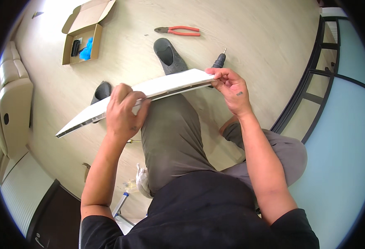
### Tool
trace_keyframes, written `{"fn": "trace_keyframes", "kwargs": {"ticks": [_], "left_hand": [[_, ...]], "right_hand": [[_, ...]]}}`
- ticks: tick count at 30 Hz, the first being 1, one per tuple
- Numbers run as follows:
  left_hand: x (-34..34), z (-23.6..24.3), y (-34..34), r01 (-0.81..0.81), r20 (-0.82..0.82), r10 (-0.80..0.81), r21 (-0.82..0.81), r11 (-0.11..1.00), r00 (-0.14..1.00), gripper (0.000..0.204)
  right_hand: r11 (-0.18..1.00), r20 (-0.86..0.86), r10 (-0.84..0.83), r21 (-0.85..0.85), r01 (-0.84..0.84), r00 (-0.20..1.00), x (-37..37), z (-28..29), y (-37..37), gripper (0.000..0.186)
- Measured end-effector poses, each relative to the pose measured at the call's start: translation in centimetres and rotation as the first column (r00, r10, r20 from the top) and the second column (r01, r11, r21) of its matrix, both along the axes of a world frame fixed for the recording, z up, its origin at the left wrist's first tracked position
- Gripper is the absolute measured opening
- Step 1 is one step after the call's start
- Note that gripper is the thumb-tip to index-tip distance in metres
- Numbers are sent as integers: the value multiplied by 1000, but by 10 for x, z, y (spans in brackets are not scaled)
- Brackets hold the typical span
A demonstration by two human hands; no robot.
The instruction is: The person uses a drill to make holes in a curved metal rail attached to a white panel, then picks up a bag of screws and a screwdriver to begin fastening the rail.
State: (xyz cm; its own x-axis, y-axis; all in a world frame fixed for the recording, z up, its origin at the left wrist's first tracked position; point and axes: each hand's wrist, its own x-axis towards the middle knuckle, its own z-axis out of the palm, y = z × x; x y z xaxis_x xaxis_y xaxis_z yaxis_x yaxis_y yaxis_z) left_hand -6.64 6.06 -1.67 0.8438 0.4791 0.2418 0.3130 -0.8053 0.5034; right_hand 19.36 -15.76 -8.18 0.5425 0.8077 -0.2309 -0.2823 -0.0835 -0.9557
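A long white panel [166, 84] with a narrow metal-looking edge lies across my raised knee, tilted with its left end lower in the picture. My left hand [125, 108] grips its near edge left of the knee, fingers over the top and thumb by the edge. At the right end, my right hand [229, 88] pinches the panel's corner between thumb and fingers. Just beyond that corner a dark drill [219, 61] with a bit lies on the floor, its body partly hidden by the panel and hand.
Red-handled pliers [183, 31] lie on the floor ahead, near a dark slipper [170, 56]. Another slipper [102, 92] is partly behind the panel. An open cardboard box [97, 43] holds blue and black items. A screwdriver [134, 141] lies by my leg. A cream sofa [14, 108] stands left; black-framed glass panels [340, 116] stand right.
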Motion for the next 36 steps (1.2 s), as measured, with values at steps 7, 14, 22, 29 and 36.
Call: {"fn": "trace_keyframes", "kwargs": {"ticks": [7, 14, 22, 29, 36], "left_hand": [[96, 2, -46, 139, 76, -125, -214, 967, 989, 25], [119, -20, -61, 158, 154, -138, -125, 979, 978, 12], [122, -17, -62, 154, 91, -139, -183, 971, 986, 10], [126, -12, -61, 137, 29, -134, -212, 968, 991, 12], [126, -11, -61, 126, 6, -128, -221, 967, 992, 12]], "right_hand": [[998, -32, -17, 61, 19, 999, -2, -5, 0, 11], [1000, -16, -9, 13, 9, 1000, 0, -5, 2, 14], [998, -295, 63, 7, -64, 953, 23, 13, -4, 47], [988, -222, -112, -127, 85, 968, 54, 7, -3, 29], [975, 34, 87, -208, -79, 996, 67, 28, 19, 22]]}}
